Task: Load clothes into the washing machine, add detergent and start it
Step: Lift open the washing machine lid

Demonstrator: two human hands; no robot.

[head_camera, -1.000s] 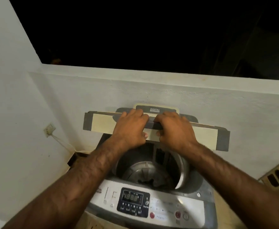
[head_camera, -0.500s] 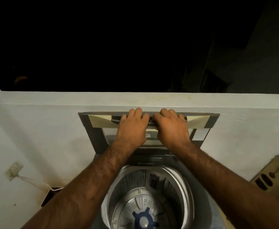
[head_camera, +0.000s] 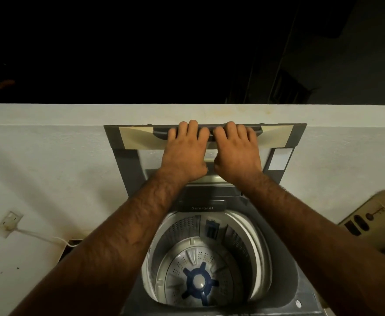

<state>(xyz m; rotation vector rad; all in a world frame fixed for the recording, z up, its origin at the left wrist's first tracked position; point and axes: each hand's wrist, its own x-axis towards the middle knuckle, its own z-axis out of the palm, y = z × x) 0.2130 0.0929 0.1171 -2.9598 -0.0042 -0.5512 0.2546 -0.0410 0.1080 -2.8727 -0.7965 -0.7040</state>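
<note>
A top-loading washing machine (head_camera: 285, 290) stands against a low white wall. Its grey and cream lid (head_camera: 132, 140) is raised upright against the wall. My left hand (head_camera: 183, 153) and my right hand (head_camera: 236, 153) lie side by side on the lid, fingers curled over the handle at its top edge. Below them the steel drum (head_camera: 180, 233) is in full view, with a blue hub at its bottom and no clothes inside. A grey flap marked Detergent (head_camera: 201, 207) sits at the drum's back rim.
A wall socket (head_camera: 9, 223) with a white cable is low on the left wall. A cardboard box (head_camera: 373, 222) stands to the right of the machine. Beyond the wall's top ledge (head_camera: 50, 114) it is dark.
Both hands have swung the lid up from half-raised to upright against the wall. The view has tipped down over the drum, and the control panel has left the frame.
</note>
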